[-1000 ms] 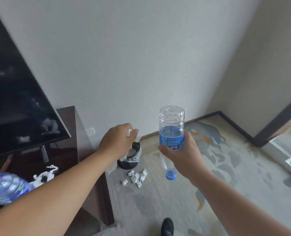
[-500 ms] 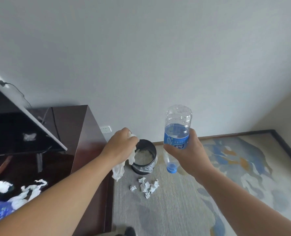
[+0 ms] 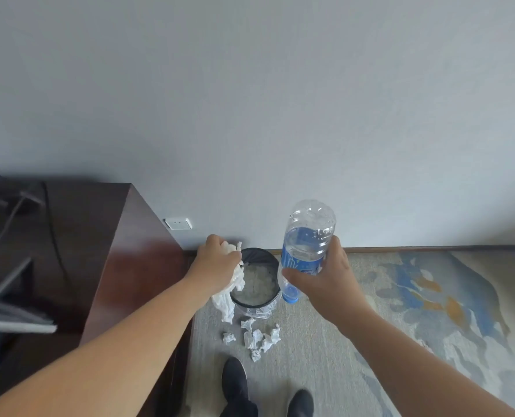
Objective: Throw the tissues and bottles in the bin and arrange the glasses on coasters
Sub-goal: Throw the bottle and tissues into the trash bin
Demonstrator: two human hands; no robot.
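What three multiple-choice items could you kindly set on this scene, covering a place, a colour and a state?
1. Where do the loose crumpled tissues lie?
A. on a chair
B. on the carpet in front of the bin
C. on a windowsill

2. What colour is the cap of the bottle?
A. blue
B. red
C. green

3. How does the right hand hold the bottle?
A. cap up
B. flat on its side
C. cap down

Answers:
1 B: they are scattered on the carpet just short of the bin.
2 A: the cap shows blue beside the thumb.
3 C: the bottle's base points up and its cap points down.
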